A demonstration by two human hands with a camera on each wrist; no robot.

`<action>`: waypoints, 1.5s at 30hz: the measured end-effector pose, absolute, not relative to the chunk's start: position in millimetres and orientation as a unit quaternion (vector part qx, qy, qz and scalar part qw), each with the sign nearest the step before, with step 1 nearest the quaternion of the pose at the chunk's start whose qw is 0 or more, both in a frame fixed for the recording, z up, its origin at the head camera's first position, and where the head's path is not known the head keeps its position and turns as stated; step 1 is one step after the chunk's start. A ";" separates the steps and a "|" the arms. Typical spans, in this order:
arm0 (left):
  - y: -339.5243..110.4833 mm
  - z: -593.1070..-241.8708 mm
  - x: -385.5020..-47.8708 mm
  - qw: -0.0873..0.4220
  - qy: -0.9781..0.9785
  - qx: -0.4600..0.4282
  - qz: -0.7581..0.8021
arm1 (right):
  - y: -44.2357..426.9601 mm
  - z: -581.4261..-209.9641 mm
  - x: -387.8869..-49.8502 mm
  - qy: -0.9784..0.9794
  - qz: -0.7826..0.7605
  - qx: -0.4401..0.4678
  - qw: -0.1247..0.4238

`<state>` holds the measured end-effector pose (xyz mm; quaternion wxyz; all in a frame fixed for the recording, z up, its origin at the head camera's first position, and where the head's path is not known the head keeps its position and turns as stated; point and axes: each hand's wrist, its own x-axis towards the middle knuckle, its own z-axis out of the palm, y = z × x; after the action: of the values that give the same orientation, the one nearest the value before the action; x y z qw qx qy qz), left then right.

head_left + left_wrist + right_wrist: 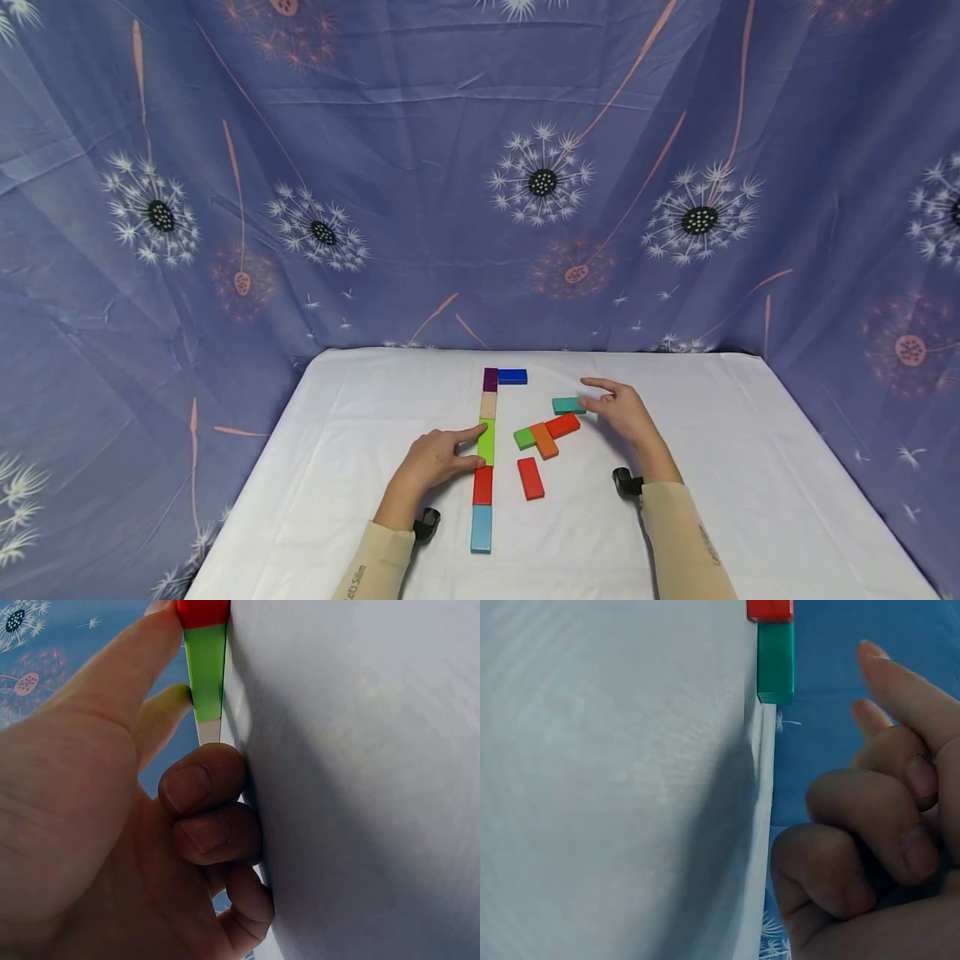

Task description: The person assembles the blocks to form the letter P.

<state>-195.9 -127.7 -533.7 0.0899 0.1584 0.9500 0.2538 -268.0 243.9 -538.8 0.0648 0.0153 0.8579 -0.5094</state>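
The step looks like squaring up the row [482,485]; left hand [432,458] has thumb and forefinger on the lime block [487,442] mid-row, though whether pinching or merely steadying, I cannot tell; right hand [622,411], thumb and forefinger parted, grasps nothing beside the teal block [566,406]; taking that would call for closing them.

A blue dandelion-print curtain [420,208] backs the white-covered table [300,500].
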 end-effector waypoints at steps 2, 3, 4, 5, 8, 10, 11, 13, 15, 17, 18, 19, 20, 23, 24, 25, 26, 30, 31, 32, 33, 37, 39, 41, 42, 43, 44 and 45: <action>-127.8 -534.0 -196.1 0.089 0.951 0.157 0.251 | 245.4 -540.4 -267.0 0.857 -0.511 0.014 0.064; -127.9 -534.1 -196.0 0.089 0.951 0.156 0.252 | 245.9 -541.1 -266.8 0.858 -0.509 0.011 0.065; -128.0 -534.1 -196.0 0.089 0.951 0.155 0.252 | 246.1 -541.9 -266.8 0.859 -0.508 0.009 0.066; -128.1 -534.1 -195.9 0.090 0.951 0.153 0.253 | 246.0 -542.9 -266.8 0.861 -0.504 0.012 0.068; -128.2 -534.2 -195.8 0.092 0.950 0.151 0.256 | 245.7 -546.4 -267.5 0.872 -0.482 0.017 0.077; -128.1 -534.3 -195.8 0.093 0.950 0.151 0.256 | 245.3 -548.3 -268.1 0.882 -0.465 0.020 0.079; -128.0 -534.4 -195.9 0.093 0.950 0.151 0.255 | 244.9 -549.0 -268.3 0.887 -0.455 0.022 0.079; -127.8 -534.4 -195.9 0.094 0.950 0.151 0.255 | 243.7 -550.3 -269.2 0.892 -0.444 0.024 0.079; -127.5 -534.2 -195.8 0.095 0.950 0.150 0.257 | 242.4 -550.7 -270.2 0.896 -0.436 0.028 0.080; -127.3 -534.0 -195.7 0.095 0.950 0.150 0.257 | 240.9 -551.1 -270.9 0.902 -0.424 0.031 0.080; -127.2 -534.0 -195.6 0.095 0.950 0.149 0.258 | 240.6 -551.4 -271.3 0.904 -0.418 0.031 0.079; -127.1 -534.1 -195.6 0.094 0.950 0.150 0.259 | 240.4 -551.4 -271.5 0.907 -0.412 0.030 0.078; -127.0 -534.4 -195.6 0.093 0.950 0.150 0.259 | 240.5 -551.6 -271.7 0.909 -0.408 0.028 0.078; -126.9 -535.2 -195.5 0.092 0.950 0.151 0.259 | 240.8 -552.4 -271.5 0.914 -0.396 0.024 0.077; -127.0 -535.4 -195.5 0.090 0.950 0.151 0.259 | 241.0 -552.6 -271.7 0.915 -0.396 0.023 0.077; -127.0 -535.6 -195.5 0.089 0.950 0.151 0.259 | 241.2 -552.5 -271.8 0.914 -0.398 0.023 0.078; -127.1 -535.7 -195.5 0.089 0.950 0.150 0.259 | 241.5 -552.4 -272.1 0.912 -0.401 0.023 0.079; -127.2 -535.5 -196.1 0.089 0.950 0.150 0.259 | 242.1 -550.8 -274.2 0.907 -0.413 0.029 0.080; -127.4 -535.5 -196.0 0.090 0.950 0.150 0.259 | 241.9 -550.3 -275.0 0.906 -0.415 0.029 0.080; -127.5 -535.4 -196.1 0.089 0.950 0.150 0.260 | 241.6 -549.7 -275.9 0.905 -0.417 0.027 0.080; -127.6 -535.2 -196.1 0.090 0.950 0.150 0.260 | 241.2 -549.1 -276.8 0.905 -0.418 0.026 0.078; -127.7 -534.8 -195.9 0.092 0.949 0.148 0.262 | 238.9 -545.3 -282.0 0.903 -0.422 0.019 0.071; -127.8 -534.8 -195.7 0.093 0.950 0.146 0.262 | 237.2 -542.6 -285.0 0.902 -0.426 0.022 0.070; -127.8 -534.8 -195.6 0.094 0.949 0.146 0.261 | 235.1 -540.1 -288.9 0.901 -0.427 0.022 0.067; -127.8 -535.0 -195.5 0.094 0.950 0.146 0.261 | 234.0 -539.2 -291.8 0.899 -0.432 0.025 0.068; -127.8 -535.2 -195.5 0.094 0.950 0.147 0.261 | 233.1 -538.6 -294.6 0.897 -0.436 0.025 0.068; -127.8 -535.1 -195.5 0.094 0.950 0.147 0.261 | 232.1 -537.9 -297.2 0.895 -0.440 0.026 0.068; -127.6 -535.0 -195.4 0.094 0.949 0.148 0.261 | 230.8 -537.3 -299.4 0.894 -0.442 0.027 0.069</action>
<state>-195.4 -127.6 -535.0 0.0941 0.1483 0.9491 0.2613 -299.4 230.8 -537.3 0.0687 0.0267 0.8938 -0.4425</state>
